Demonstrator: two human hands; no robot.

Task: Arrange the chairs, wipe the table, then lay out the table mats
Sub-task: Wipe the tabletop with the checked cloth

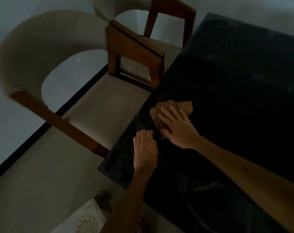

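A dark table [235, 78] fills the right half of the view. On it near the left edge lies a brown waffle-textured cloth [186, 105]. My right hand [178, 126] lies flat on the cloth with fingers straight, pressing it to the tabletop. My left hand [145, 150] rests on the table close to its left edge, just left of the cloth, with fingertips bent down onto the surface and nothing in it. Two cream chairs with brown wooden arms stand along the table's left side: a near chair [96, 105] and a far chair [166, 22].
The floor at the left is pale with a black stripe [47, 125] running along it. A light patterned fabric [85, 217] shows at the bottom edge below my left arm. The room is dim.
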